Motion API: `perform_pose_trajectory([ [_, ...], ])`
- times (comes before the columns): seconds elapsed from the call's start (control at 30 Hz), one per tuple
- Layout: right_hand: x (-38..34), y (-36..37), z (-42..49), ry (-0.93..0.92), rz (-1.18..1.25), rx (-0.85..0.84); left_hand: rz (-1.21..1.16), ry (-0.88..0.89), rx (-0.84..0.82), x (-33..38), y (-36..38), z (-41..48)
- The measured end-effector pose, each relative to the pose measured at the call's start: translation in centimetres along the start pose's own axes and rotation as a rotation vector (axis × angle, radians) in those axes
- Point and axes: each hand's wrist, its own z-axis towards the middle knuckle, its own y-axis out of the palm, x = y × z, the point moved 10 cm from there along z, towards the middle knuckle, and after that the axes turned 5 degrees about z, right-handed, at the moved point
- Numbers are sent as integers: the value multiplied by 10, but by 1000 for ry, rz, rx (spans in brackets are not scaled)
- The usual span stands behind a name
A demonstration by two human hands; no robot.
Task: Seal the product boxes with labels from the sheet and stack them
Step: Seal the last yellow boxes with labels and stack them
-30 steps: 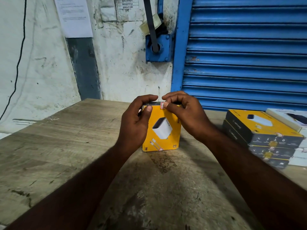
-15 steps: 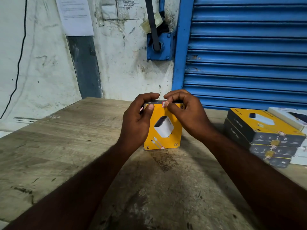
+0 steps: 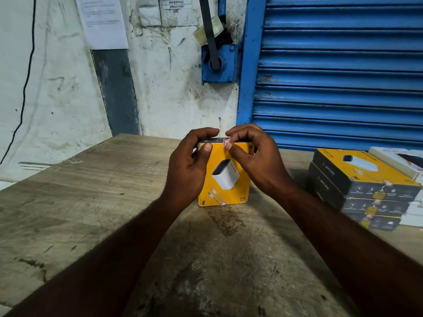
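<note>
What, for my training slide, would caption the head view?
Left hand grips an upright yellow box; right hand presses a label over its top edge beside stacked boxes.

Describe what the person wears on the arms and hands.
The left forearm and right forearm are bare, no sleeves in view. The left hand and right hand wear no gloves; no ring, watch or bracelet shows.

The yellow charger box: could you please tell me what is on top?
A red-and-white label folds over the top edge of the yellow charger box; left hand and right hand cover the rest.
</note>
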Motion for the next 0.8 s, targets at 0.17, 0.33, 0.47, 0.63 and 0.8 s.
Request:
perform_pose_trajectory([
  [0.17, -1, 0, 0, -14, -14, 11, 2, -2, 3, -1, 0, 0],
  [0.33, 0, 0, 0, -19, -27, 25, 4, -1, 4, -1, -1, 0],
  [0.47, 0, 0, -1, -14, -24, 24, 0, 2, 2, 0, -1, 0],
  [0.63, 1, 0, -1, 0, 0, 25, -12, 7, 5, 0, -1, -1],
  [0.8, 0, 1, -1, -15, -15, 7, -22, -1, 9, -1, -2, -1],
])
